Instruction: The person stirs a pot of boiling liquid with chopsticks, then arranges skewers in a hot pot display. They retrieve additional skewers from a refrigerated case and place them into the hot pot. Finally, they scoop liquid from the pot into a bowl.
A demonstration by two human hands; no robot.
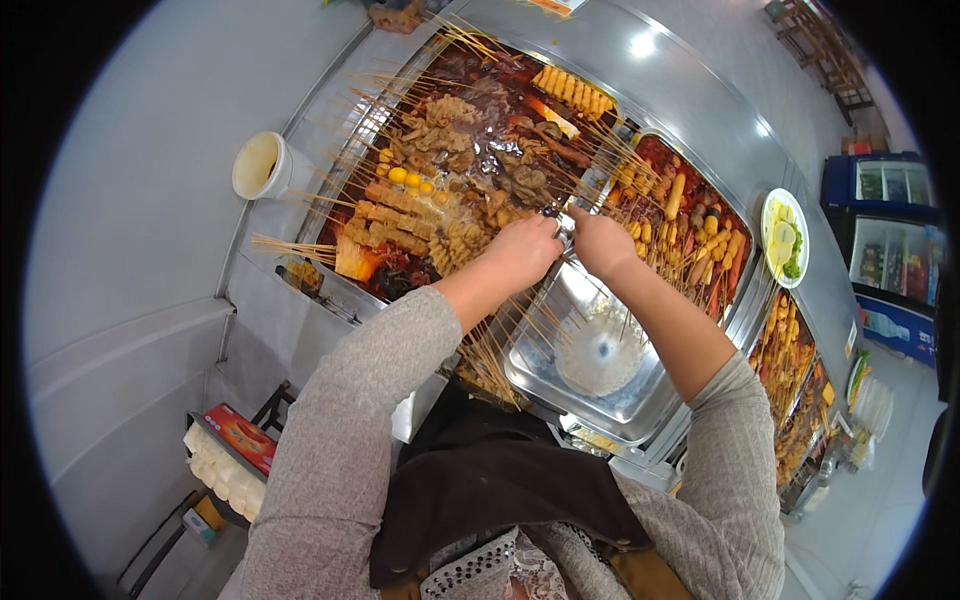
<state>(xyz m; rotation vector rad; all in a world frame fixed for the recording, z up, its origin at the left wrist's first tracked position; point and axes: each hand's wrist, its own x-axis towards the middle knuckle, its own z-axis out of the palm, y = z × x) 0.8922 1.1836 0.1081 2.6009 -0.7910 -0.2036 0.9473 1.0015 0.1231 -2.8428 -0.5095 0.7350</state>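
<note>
My left hand (527, 246) and my right hand (602, 241) are close together at the far end of a shallow steel tray (525, 371). Their fingers curl near the metal divider between two pans; what they grip, if anything, is hidden. Left of them, a large pan holds skewered food in dark red broth, with fried tofu skewers (394, 225), yellow balls (411, 180) and folded tofu-skin skewers (454, 247). To the right, another pan has several skewers of sausages and balls (701, 232). Bare stick ends (487, 367) jut towards me below my left forearm.
A white tub (262, 166) stands left of the large pan. On the right counter sit a white plate of lemon slices and greens (784, 238) and another pan of skewers (780, 337). A red box (241, 435) is at lower left; drinks fridges (892, 247) stand far right.
</note>
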